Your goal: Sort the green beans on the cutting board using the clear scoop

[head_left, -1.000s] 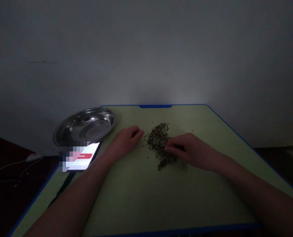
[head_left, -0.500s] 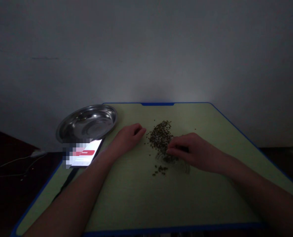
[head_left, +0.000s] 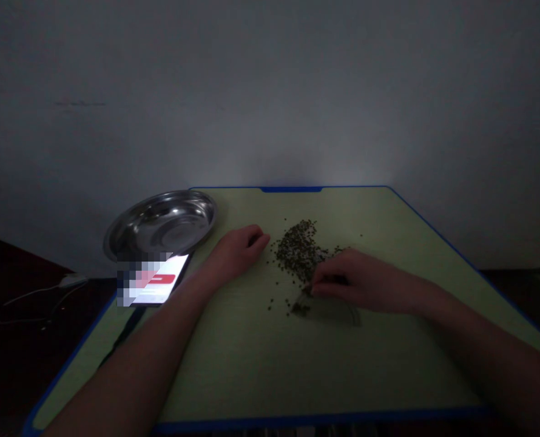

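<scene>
Small dark grains [head_left: 297, 249] lie in a loose pile on the green table [head_left: 233, 364], with a smaller cluster nearer the front edge. My right hand [head_left: 347, 279] is at the pile's right side, its thumb and fingers pinched together. A faint, clear, curved thing [head_left: 354, 315] shows beneath that hand; whether the fingers hold it or only grains is hard to make out. My left hand [head_left: 247, 246] rests on the table left of the pile, fingers curled together, and nothing can be seen in it.
A shiny metal basin [head_left: 165, 224] stands at the table's back left. A lit phone [head_left: 158, 285] lies in front of it, beside my left forearm, with a dark strap [head_left: 123, 337] below. White cables [head_left: 47, 300] run off at the left. A grey wall rises behind.
My right hand has shifted slightly down at the pile. The small front cluster has changed shape, with some grains now farther left. My left hand stays in place.
</scene>
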`<state>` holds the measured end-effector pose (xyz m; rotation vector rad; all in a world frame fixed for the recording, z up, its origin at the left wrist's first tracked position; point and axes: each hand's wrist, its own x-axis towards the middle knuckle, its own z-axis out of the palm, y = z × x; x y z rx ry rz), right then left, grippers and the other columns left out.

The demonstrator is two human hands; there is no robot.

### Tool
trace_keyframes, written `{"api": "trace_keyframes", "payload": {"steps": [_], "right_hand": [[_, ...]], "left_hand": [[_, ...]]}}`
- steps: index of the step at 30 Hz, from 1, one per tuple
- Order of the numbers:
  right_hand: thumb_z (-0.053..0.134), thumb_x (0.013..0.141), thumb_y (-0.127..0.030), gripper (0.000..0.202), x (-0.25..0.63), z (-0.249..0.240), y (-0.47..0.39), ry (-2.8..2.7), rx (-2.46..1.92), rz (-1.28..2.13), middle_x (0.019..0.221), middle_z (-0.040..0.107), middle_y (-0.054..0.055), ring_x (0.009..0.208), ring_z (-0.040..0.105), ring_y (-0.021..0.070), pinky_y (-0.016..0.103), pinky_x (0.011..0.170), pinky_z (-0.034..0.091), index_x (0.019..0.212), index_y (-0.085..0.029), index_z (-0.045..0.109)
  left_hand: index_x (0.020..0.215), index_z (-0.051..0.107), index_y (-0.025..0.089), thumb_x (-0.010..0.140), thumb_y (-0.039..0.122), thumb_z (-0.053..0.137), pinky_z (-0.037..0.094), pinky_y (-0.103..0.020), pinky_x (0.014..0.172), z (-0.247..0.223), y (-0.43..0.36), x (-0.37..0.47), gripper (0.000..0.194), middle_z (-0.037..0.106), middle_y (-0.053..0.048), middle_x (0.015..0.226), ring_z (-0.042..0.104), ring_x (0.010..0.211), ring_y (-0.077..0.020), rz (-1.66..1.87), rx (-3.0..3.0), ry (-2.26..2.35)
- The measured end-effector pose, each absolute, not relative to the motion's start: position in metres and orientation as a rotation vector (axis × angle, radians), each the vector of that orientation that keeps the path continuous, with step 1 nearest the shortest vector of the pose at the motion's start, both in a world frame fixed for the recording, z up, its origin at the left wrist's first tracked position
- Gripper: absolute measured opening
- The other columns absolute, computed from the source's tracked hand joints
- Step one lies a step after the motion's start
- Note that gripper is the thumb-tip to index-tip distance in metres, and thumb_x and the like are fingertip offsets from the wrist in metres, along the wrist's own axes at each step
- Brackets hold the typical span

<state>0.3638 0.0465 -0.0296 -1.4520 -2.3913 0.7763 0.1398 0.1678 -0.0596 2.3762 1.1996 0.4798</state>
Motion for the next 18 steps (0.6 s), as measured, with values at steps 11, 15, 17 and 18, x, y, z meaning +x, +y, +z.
{"api": "trace_keyframes", "payload": {"steps": [11,15,17,18], "right_hand": [[0.054,0.093,-0.036,0.028,0.374,-0.028,0.052,-2.242,-1.579,0.631,0.06,0.057,-0.003,0.054,0.047,0.0099,0.024,0.052,0.033,0.072,-0.018,0.064],[0.055,0.092,-0.032,0.023,0.362,-0.028,0.046,-2.257,-1.493,0.675,0.062,0.059,-0.003,0.055,0.049,0.0094,0.023,0.053,0.034,0.076,-0.018,0.066],[0.056,0.092,-0.031,0.021,0.358,-0.027,0.042,-2.289,-1.457,0.755,0.064,0.06,-0.003,0.056,0.05,0.0092,0.023,0.053,0.034,0.08,-0.019,0.068],[0.057,0.092,-0.031,0.02,0.358,-0.026,0.04,-2.325,-1.427,0.806,0.064,0.061,-0.003,0.057,0.051,0.0093,0.023,0.054,0.034,0.08,-0.019,0.068]], "left_hand": [[0.073,0.056,0.018,0.088,0.039,0.043,0.034,-0.029,0.059,-0.057,0.165,0.141,0.028,0.062,-0.003,0.072,0.052,0.064,-0.0155,0.489,2.379,1.193],[0.072,0.055,0.019,0.088,0.038,0.043,0.033,-0.029,0.059,-0.057,0.165,0.141,0.028,0.06,-0.002,0.07,0.051,0.062,-0.0153,0.485,2.363,1.207],[0.073,0.055,0.019,0.088,0.038,0.044,0.033,-0.029,0.059,-0.057,0.165,0.14,0.027,0.06,-0.002,0.07,0.052,0.063,-0.0155,0.49,2.368,1.201],[0.073,0.055,0.019,0.088,0.038,0.044,0.033,-0.029,0.059,-0.058,0.166,0.14,0.027,0.061,-0.002,0.07,0.052,0.063,-0.0156,0.49,2.371,1.201]]}}
